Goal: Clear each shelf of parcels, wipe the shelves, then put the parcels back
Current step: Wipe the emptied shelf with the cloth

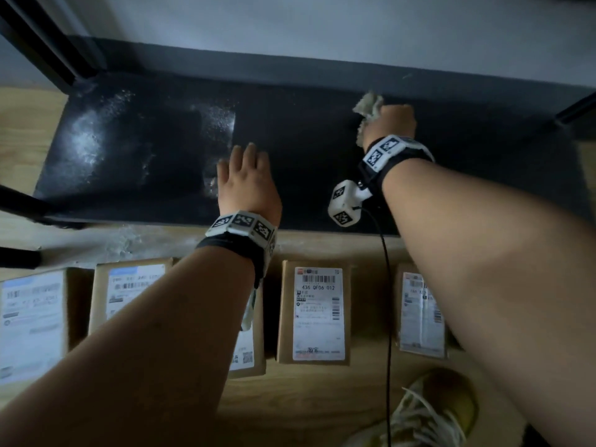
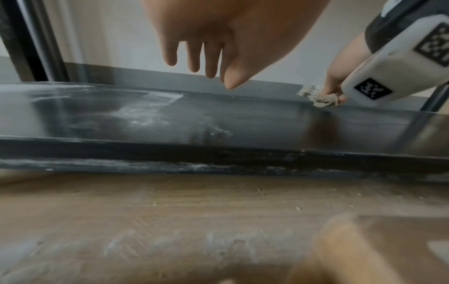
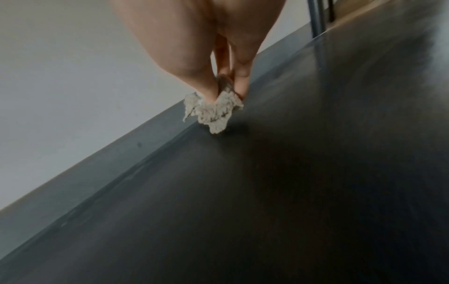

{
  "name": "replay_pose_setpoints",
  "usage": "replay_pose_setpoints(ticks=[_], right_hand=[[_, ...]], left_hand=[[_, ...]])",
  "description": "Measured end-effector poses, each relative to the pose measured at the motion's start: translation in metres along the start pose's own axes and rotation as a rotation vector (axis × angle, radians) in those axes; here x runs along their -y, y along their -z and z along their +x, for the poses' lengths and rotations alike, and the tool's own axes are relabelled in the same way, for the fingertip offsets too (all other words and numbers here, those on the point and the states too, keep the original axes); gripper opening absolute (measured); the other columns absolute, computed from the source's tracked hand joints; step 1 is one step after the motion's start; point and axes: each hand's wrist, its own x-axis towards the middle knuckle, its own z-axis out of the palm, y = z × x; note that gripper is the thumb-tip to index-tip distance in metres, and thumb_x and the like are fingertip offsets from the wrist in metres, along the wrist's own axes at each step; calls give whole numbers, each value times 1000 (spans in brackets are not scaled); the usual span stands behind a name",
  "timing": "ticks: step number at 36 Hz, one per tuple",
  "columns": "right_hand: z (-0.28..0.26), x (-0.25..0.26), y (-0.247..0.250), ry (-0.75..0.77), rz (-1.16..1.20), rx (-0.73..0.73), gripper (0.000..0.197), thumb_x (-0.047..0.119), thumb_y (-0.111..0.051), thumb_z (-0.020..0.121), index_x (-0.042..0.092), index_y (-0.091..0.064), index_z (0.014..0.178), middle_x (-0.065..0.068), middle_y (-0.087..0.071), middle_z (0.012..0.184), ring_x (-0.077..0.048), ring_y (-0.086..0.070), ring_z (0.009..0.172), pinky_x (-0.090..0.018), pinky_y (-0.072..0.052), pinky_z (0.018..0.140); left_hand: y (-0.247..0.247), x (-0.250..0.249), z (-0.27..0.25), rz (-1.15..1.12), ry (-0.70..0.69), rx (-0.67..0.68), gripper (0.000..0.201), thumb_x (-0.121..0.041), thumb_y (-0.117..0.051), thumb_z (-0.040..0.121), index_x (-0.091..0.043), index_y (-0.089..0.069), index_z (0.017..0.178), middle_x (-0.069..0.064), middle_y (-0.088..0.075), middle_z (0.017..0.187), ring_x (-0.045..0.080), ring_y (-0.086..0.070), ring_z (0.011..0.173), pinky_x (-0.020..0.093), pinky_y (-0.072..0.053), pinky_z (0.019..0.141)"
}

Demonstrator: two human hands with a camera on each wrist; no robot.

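Note:
The bottom shelf [image 1: 306, 175] is a black board holding no parcels, with white dust patches [image 1: 90, 140] on its left half. My right hand [image 1: 388, 122] grips a crumpled grey-white cloth [image 1: 367, 106] and presses it on the shelf near the back edge, right of centre; the cloth [image 3: 213, 113] bulges out under the fingertips. My left hand [image 1: 245, 175] hovers just above the shelf's middle, fingers straight and loosely together [image 2: 194, 55], holding nothing. Several brown cardboard parcels [image 1: 314, 314] with white labels lie in a row on the wooden floor in front of the shelf.
Black metal uprights [image 1: 48, 43] frame the shelf at the back left and right [image 1: 577, 111]. A grey wall [image 1: 322, 27] runs behind. White dust lies on the floor [image 1: 125, 243] by the shelf's front edge. A shoe [image 1: 432, 411] stands at the lower right. A black cable [image 1: 387, 301] hangs from my right wrist.

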Motion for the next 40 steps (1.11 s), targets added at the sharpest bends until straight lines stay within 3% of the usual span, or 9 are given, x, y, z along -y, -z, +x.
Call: replay_pose_setpoints(ticks=[3,6,8,20,24,27,31,36,40], right_hand=[[15,-23,12,-163,-130,-18,39,23,-43,102,9,-44,138,-14,-39,146,-31,-37,134,-46,-34,106],[23,-27,8,-171,-43,45,45,26,-45,99,12,-40,141,-14,-36,147,-33,-37,134,-53,-34,103],[24,-19,7,-205,-51,28,41,28,-47,99,23,-41,140,-8,-36,146,-29,-36,136,-56,-30,104],[30,55,-7,143,-282,131,38,24,-48,98,5,-55,129,-14,-51,136,-33,-46,126,-39,-40,100],[14,86,-9,277,-195,162,31,21,-43,101,3,-60,120,-14,-60,128,-30,-55,119,-34,-41,97],[7,107,-17,269,-33,240,36,32,-44,101,8,-68,112,-7,-66,118,-25,-62,110,-28,-45,91],[-10,130,-30,312,63,287,33,29,-47,99,8,-65,117,-7,-63,123,-26,-59,114,-31,-46,96],[-37,153,-40,363,68,273,35,25,-42,102,2,-66,112,-12,-66,118,-27,-62,110,-30,-46,88],[-62,160,-51,417,-25,238,32,26,-51,98,2,-67,109,-14,-68,112,-30,-64,104,-30,-48,80]], left_hand=[[-6,-18,3,5,-29,-3,63,-5,-42,87,-16,-27,147,2,-16,157,24,-6,146,44,-5,119],[-9,-27,6,-1,-49,1,60,-6,-41,88,-16,-28,146,2,-16,157,23,-5,146,44,-4,119],[-12,-27,9,-4,-55,1,58,-7,-42,89,-16,-29,145,2,-17,157,23,-6,146,44,-5,119],[-13,8,22,-27,9,17,61,-3,-39,90,-16,-24,148,2,-11,159,22,-1,147,42,0,120],[-8,24,25,-31,28,6,63,-4,-44,89,-17,-25,147,1,-12,158,21,-1,147,42,1,120],[-6,38,24,-30,52,-10,62,-4,-42,90,-16,-24,148,0,-13,158,21,-2,147,41,1,120],[-2,56,24,-38,69,-46,63,-3,-43,88,-19,-28,147,-2,-19,156,20,-6,146,42,-2,120],[8,72,17,-27,97,-28,59,-11,-46,90,-17,-29,146,-1,-18,157,21,-6,146,41,-2,120],[15,85,6,-7,135,-30,55,-15,-44,94,-17,-29,146,1,-17,158,22,-7,146,42,-4,119]])
